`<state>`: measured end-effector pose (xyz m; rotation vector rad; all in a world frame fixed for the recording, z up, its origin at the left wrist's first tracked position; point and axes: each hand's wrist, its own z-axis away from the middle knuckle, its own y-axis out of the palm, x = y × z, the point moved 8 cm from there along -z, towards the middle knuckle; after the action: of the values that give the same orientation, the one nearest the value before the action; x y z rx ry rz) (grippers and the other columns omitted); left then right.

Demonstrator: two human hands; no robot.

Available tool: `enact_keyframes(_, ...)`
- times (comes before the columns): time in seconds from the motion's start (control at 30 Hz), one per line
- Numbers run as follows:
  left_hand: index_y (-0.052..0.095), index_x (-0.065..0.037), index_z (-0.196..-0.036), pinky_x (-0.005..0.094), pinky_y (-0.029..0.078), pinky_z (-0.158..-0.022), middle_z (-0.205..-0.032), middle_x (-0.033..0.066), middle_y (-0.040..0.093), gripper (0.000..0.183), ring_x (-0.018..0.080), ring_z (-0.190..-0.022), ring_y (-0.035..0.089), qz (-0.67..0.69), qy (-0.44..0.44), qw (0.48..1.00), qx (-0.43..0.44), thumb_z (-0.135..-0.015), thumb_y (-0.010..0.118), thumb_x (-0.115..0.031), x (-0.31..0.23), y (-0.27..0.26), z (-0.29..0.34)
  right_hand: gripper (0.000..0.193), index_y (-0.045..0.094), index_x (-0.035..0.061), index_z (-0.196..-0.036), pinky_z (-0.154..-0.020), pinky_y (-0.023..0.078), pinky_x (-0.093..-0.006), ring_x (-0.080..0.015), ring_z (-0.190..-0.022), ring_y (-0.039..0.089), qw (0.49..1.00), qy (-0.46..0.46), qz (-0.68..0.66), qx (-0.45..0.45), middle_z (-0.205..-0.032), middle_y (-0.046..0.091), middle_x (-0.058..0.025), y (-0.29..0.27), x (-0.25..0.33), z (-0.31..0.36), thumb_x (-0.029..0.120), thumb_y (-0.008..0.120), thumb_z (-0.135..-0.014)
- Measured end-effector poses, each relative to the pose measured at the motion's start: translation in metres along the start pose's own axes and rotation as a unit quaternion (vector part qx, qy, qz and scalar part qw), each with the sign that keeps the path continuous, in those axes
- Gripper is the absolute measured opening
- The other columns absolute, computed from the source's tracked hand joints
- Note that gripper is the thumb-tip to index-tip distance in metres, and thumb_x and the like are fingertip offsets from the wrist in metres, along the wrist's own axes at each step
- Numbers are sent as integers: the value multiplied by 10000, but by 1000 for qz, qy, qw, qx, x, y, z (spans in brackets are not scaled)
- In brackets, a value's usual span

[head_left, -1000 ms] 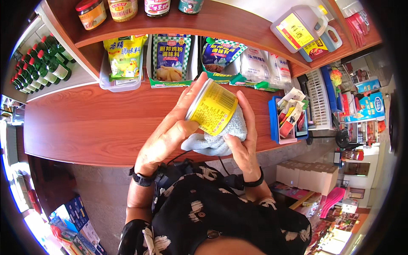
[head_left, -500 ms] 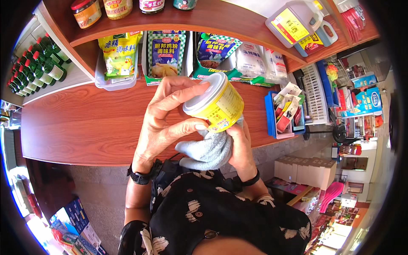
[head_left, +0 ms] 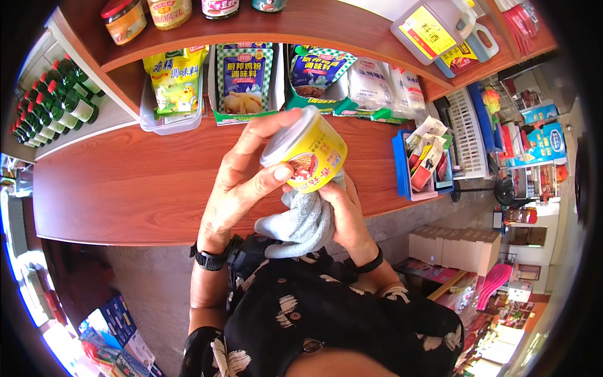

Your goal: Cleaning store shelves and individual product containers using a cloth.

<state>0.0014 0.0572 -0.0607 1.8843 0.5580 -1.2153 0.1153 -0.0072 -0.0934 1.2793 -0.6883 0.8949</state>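
Note:
My left hand [head_left: 242, 173] grips a yellow tub [head_left: 320, 154] with a whitish plastic lid, its thumb on the side and its fingers over the lid. The tub is tilted, with a food picture on its label. My right hand [head_left: 348, 213] is closed on a light grey-blue cloth [head_left: 300, 220], bunched up under the tub. The cloth touches the tub's base, and its loose end hangs toward my body. Some of the right fingers are hidden behind the cloth and tub. Both hands are over the near part of the brown wooden shelf [head_left: 113, 182].
Seasoning bags stand in a clear plastic bin [head_left: 173, 122] and green cartons [head_left: 248, 118] along the back. Jars [head_left: 125, 22] and a large jug [head_left: 427, 31] sit on the upper shelf. A blue tray of packets [head_left: 402, 169] is at right, green bottles [head_left: 69, 103] at far left.
The tub has turned in my left hand, so its food picture now faces up toward me. Both hands, the tub and the cloth have shifted slightly left.

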Motion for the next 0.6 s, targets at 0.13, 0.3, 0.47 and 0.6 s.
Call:
enact_keyframes(0.13,299,-91,-1443,344,397,-997,-1307,80,460,898,181,-1187,463,16,21,1000,1,-688,785,-105,-3,-4,-4,441,373,37,-1312,-846,441,-271,-112,-979,540,995,-68,22,-66,-1073,545,-59,-12,18,-3,151,526,-915)
enact_keyframes(0.3,293,-68,-1394,355,384,-1031,-1275,94,470,948,189,-1194,459,72,13,996,-48,-614,833,-62,11,0,-2,491,360,69,-1315,-871,407,-258,-87,-995,469,979,-169,82,-79,-1112,472,-32,-14,50,-8,167,583,-889)
enact_keyframes(0.47,352,-83,-1270,351,418,-979,-1222,77,497,801,176,-1151,480,118,4,987,-109,-647,852,-143,22,4,-4,492,322,40,-1286,-918,398,-321,-155,-1054,455,898,-333,252,-136,-1166,435,-88,-6,64,3,176,595,-901)
enact_keyframes(0.6,356,-108,-1252,331,426,-955,-1189,66,509,673,169,-1120,492,152,30,975,-158,-736,788,-145,27,0,-5,385,457,41,-1212,-975,358,-402,-304,-1162,441,775,-449,444,-35,-1363,370,-189,28,66,7,177,602,-883)
